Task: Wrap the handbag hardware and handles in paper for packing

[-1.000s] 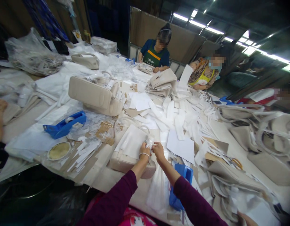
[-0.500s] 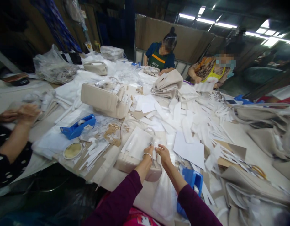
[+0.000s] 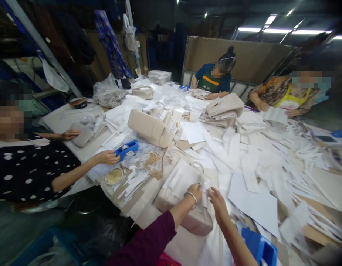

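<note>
Close together, the left hand (image 3: 194,191) pinches the white wrapping (image 3: 205,190) at the handle of a beige bag (image 3: 197,221), while the right hand (image 3: 217,201) curls loosely just beside it; whether its fingertips touch, I cannot tell. The bag lies on the desk (image 3: 182,242) right before the person, a white sheet (image 3: 179,173) over it. White paper (image 3: 252,201) lies to the right; leftward, a co-worker's hand (image 3: 109,157) touches a blue tape dispenser (image 3: 127,150).

Blue cloth (image 3: 111,44) hangs in bkgd — lights (image 3: 311,32) o/head.
</note>
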Action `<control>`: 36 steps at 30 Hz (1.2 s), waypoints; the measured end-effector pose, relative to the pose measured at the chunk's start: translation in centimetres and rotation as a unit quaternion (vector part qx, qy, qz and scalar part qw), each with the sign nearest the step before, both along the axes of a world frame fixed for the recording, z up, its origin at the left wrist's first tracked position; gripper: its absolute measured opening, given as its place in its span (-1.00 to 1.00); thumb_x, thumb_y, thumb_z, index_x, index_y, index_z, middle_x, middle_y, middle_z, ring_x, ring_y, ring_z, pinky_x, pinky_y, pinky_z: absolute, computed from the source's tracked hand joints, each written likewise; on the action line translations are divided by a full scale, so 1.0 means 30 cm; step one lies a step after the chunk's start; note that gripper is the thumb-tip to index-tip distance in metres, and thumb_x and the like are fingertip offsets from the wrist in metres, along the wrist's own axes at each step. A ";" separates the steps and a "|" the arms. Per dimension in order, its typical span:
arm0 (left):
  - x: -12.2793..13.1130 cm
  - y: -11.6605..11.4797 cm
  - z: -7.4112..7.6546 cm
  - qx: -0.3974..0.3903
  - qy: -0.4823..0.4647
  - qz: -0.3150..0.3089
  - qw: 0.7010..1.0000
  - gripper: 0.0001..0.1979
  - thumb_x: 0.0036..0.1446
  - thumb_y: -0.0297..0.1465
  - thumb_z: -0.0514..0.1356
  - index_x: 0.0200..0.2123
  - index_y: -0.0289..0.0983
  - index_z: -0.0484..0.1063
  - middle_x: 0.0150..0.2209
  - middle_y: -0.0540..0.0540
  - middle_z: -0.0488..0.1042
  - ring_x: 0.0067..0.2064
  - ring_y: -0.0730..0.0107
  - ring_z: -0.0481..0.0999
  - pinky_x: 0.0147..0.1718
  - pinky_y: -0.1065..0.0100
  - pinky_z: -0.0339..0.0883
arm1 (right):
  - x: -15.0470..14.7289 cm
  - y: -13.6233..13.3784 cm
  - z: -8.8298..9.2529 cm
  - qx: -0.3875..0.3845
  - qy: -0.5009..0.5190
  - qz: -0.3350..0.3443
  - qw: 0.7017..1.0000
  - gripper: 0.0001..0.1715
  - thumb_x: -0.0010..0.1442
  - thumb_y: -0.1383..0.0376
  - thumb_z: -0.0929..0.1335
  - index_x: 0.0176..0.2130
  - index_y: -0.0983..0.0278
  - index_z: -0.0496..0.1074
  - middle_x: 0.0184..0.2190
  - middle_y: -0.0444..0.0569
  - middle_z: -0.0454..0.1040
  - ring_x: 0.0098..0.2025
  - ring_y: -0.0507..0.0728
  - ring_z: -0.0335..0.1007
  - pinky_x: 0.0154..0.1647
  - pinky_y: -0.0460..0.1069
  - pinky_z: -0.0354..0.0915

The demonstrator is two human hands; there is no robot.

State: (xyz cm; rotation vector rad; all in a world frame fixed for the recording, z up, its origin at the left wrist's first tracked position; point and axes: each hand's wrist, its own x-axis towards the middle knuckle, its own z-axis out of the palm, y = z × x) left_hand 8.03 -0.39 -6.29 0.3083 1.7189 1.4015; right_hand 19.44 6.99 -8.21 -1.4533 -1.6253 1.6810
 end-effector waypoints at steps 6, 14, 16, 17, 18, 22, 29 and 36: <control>-0.434 -0.267 0.023 -0.220 0.303 -0.008 0.927 -0.88 0.10 -0.44 0.06 -0.35 -0.25 0.40 -0.30 -0.13 0.47 -0.19 0.27 0.43 -0.12 0.27 0.24 | 0.121 -0.032 0.013 0.100 -0.029 -0.038 0.994 -0.38 -0.14 -0.02 0.39 -0.15 0.29 0.42 -0.19 0.11 0.52 -0.09 0.26 0.41 -0.05 0.10 0.28; -0.527 -0.338 -0.128 -0.322 0.342 -0.151 0.869 -0.90 -0.09 -0.42 0.23 -0.52 -0.29 0.33 -0.36 -0.19 0.47 -0.23 0.16 0.44 -0.24 0.27 0.25 | -0.085 -0.173 0.195 0.150 -0.026 0.034 0.988 -0.65 -0.01 0.09 0.33 -0.28 0.25 0.47 -0.26 0.04 0.53 -0.16 0.23 0.41 -0.10 0.08 0.27; -0.519 -0.337 -0.145 -0.331 0.349 -0.179 0.858 -0.95 -0.08 -0.46 0.19 -0.49 -0.31 0.36 -0.33 -0.23 0.48 -0.23 0.14 0.45 -0.26 0.26 0.25 | -0.162 -0.205 0.240 0.156 -0.007 0.040 0.987 -0.71 0.03 0.13 0.31 -0.29 0.25 0.46 -0.28 0.02 0.52 -0.17 0.21 0.41 -0.08 0.07 0.26; -0.522 -0.337 -0.146 -0.334 0.352 -0.193 0.853 -0.97 -0.08 -0.48 0.17 -0.47 -0.33 0.37 -0.34 -0.25 0.48 -0.24 0.13 0.46 -0.28 0.25 0.25 | -0.197 -0.219 0.253 0.152 0.006 0.044 0.987 -0.73 0.04 0.16 0.30 -0.29 0.25 0.46 -0.29 0.01 0.52 -0.18 0.19 0.41 -0.08 0.07 0.26; -0.531 -0.338 -0.140 -0.334 0.354 -0.205 0.849 -0.94 -0.07 -0.49 0.15 -0.44 -0.34 0.38 -0.33 -0.27 0.49 -0.25 0.11 0.46 -0.29 0.25 0.25 | -0.229 -0.233 0.260 0.142 0.021 0.051 0.988 -0.75 0.05 0.19 0.30 -0.30 0.25 0.46 -0.31 0.00 0.52 -0.20 0.18 0.41 -0.09 0.06 0.26; -0.590 -0.356 -0.041 -0.307 0.409 -0.228 0.829 -0.83 0.02 -0.45 0.05 -0.30 -0.31 0.38 -0.24 -0.28 0.49 -0.22 0.10 0.48 -0.30 0.25 0.24 | -0.345 -0.287 0.236 0.061 0.091 0.105 0.988 -0.79 0.00 0.28 0.31 -0.31 0.25 0.47 -0.36 -0.02 0.51 -0.26 0.16 0.41 -0.18 0.05 0.30; -0.611 -0.458 0.284 -0.276 0.574 -0.166 0.753 -0.77 0.05 -0.43 0.02 -0.20 -0.22 0.34 -0.26 -0.18 0.50 -0.28 0.15 0.49 -0.41 0.32 0.15 | -0.538 -0.395 0.275 -0.036 0.164 0.145 0.975 -0.67 -0.06 0.27 0.33 -0.23 0.25 0.49 -0.32 -0.05 0.54 -0.41 0.07 0.38 -0.34 0.01 0.29; -0.585 -0.589 0.445 -0.196 0.598 -0.136 0.765 -0.94 -0.01 -0.43 0.02 -0.43 -0.18 0.27 -0.53 0.01 0.39 -0.48 0.36 0.39 -0.49 0.39 0.08 | -0.579 -0.443 0.357 -0.099 0.217 0.144 0.960 -0.63 -0.14 0.27 0.37 -0.24 0.28 0.48 -0.33 -0.05 0.54 -0.45 0.03 0.35 -0.38 -0.03 0.24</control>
